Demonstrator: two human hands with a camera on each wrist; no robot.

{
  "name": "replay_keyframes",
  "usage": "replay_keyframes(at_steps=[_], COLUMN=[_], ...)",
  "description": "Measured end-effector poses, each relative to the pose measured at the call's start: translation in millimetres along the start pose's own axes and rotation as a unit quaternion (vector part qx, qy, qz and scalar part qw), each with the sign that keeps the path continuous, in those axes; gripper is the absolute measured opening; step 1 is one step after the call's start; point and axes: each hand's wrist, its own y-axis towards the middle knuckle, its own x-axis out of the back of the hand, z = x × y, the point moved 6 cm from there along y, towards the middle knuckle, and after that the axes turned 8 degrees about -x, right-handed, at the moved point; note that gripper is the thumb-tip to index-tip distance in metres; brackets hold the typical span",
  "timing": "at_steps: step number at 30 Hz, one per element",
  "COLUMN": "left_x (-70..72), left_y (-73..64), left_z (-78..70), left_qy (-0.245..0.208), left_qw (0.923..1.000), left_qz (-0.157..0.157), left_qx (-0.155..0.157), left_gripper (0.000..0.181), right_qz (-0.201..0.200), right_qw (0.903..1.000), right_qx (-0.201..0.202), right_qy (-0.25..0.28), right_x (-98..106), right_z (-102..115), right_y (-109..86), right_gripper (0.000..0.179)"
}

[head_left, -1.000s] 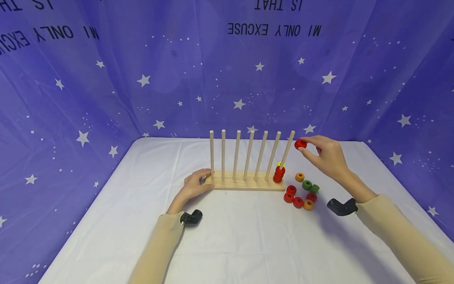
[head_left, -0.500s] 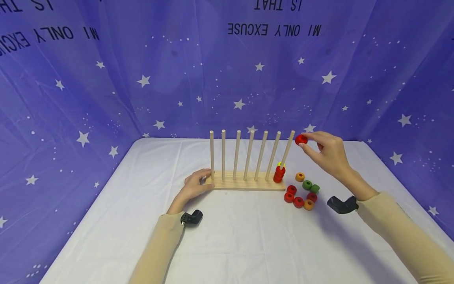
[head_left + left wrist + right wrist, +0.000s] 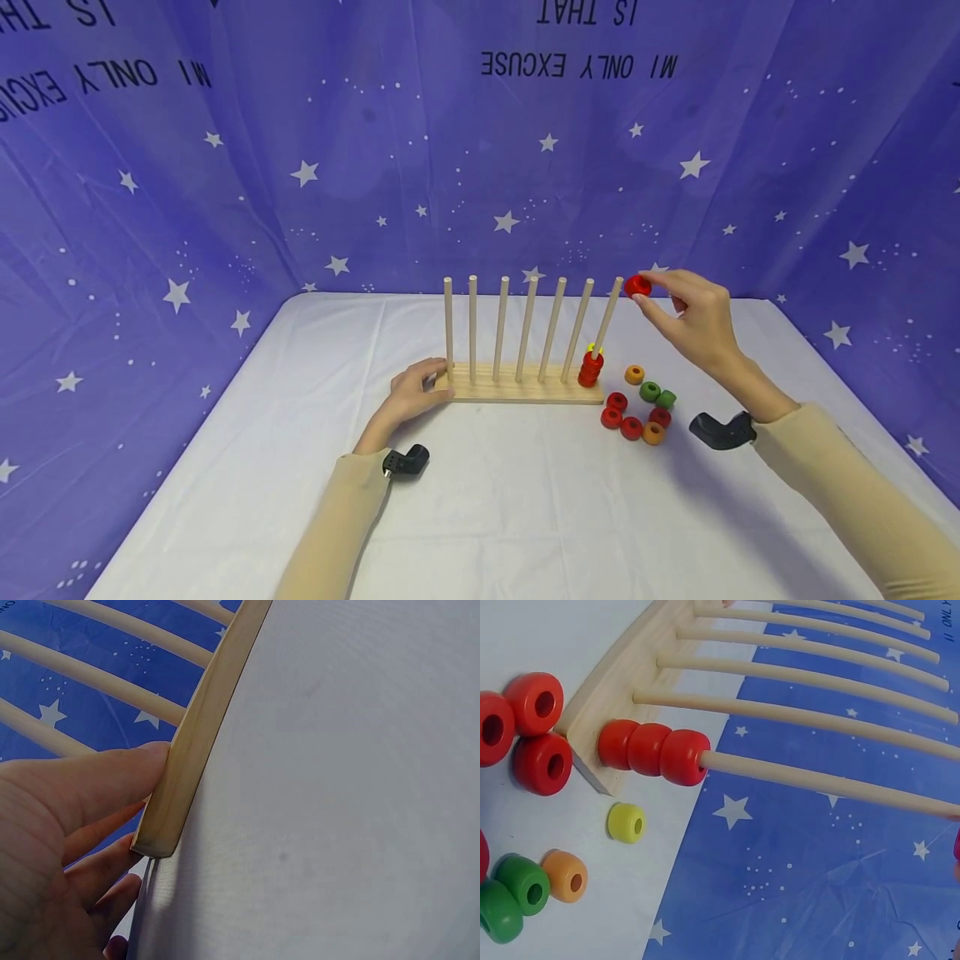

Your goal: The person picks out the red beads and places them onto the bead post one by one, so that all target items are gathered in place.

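Observation:
A wooden peg rack [image 3: 517,390] stands on the table with a row of upright pegs. My left hand [image 3: 411,390] grips the left end of its base, with the thumb [image 3: 127,776] along the front edge in the left wrist view and the fingers around the end. My right hand [image 3: 693,321] pinches a red bead [image 3: 638,287] between thumb and fingertips, close beside the top of the rightmost peg [image 3: 609,317]. Three red beads [image 3: 654,752] are stacked at the bottom of that peg. The right wrist view catches only a sliver of the held bead at its right edge.
Loose beads lie right of the rack: several red ones [image 3: 632,428], green ones [image 3: 649,391] and orange ones [image 3: 653,433]. A yellow bead [image 3: 626,823] lies behind the rack's right end. A purple starry cloth [image 3: 420,167] hangs behind the white-covered table [image 3: 465,500].
My right hand has risen a little with the red bead, from below the tip of the rightmost peg to about level with it. The left hand stays put on the rack.

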Motion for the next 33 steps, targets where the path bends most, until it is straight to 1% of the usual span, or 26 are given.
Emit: replay_keyframes(at_steps=[8, 12, 15, 21, 23, 33], left_x=[0.9, 1.0, 1.2, 1.3, 1.1, 1.7], left_y=[-0.2, 0.2, 0.5, 0.1, 0.1, 0.1], left_z=[-1.2, -1.1, -1.1, -2.0, -1.8, -2.2], left_qy=[0.001, 0.0, 0.009, 0.013, 0.008, 0.012], left_qw=[1.0, 1.0, 1.0, 0.9999, 0.9999, 0.9999], left_qz=[0.0, -0.001, 0.001, 0.004, 0.004, 0.003], left_qx=[-0.004, -0.003, -0.005, -0.009, -0.008, -0.003], left_gripper=[0.052, 0.053, 0.053, 0.054, 0.053, 0.053], right_qz=[-0.004, -0.007, -0.008, -0.003, 0.0, 0.006], right_qw=[1.0, 1.0, 0.9999, 1.0, 1.0, 0.9999], right_qx=[0.0, -0.006, -0.008, -0.007, -0.006, -0.007], right_qy=[0.001, 0.002, 0.001, 0.003, 0.006, 0.009], right_x=[0.4, 1.3, 1.6, 0.3, 0.0, -4.8], right_z=[3.5, 4.5, 5.2, 6.9, 8.0, 8.7], right_y=[3.1, 4.5, 5.7, 8.4, 9.0, 15.8], right_gripper=[0.032, 0.033, 0.033, 0.033, 0.033, 0.03])
